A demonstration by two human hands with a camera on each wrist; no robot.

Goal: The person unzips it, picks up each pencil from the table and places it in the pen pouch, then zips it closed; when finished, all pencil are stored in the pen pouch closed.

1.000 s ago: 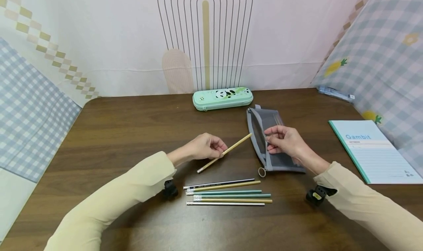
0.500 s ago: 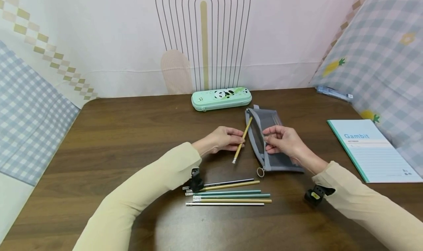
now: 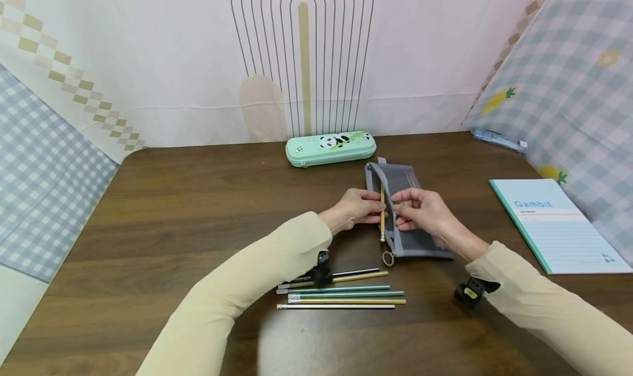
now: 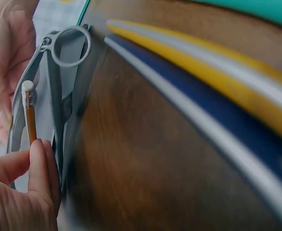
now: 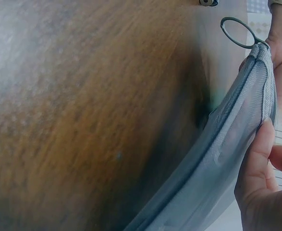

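Note:
My left hand (image 3: 355,208) pinches a yellow pencil (image 3: 382,216) between thumb and fingers. The pencil lies along the unzipped mouth of a grey mesh pouch (image 3: 420,241), its white eraser end toward me. In the left wrist view the pencil (image 4: 31,120) stands between the two zipper edges. My right hand (image 3: 425,214) grips the pouch's near zipper edge, thumb against fingers, holding the mouth apart. A ring pull (image 4: 71,46) hangs at the zipper's end. Several pencils (image 3: 341,294) lie side by side on the table in front of the pouch.
A mint panda pencil case (image 3: 330,149) stands at the back of the wooden table (image 3: 198,200). To the right lie a Gambit notebook (image 3: 559,227) and, at the far edge, a blue transparent item (image 3: 499,140). Patterned cloths hang behind and at both sides.
My left hand has moved right to the pouch with the yellow pencil, turning it from slanted to nearly in line with the pouch's mouth. My right hand has kept its hold on the pouch.

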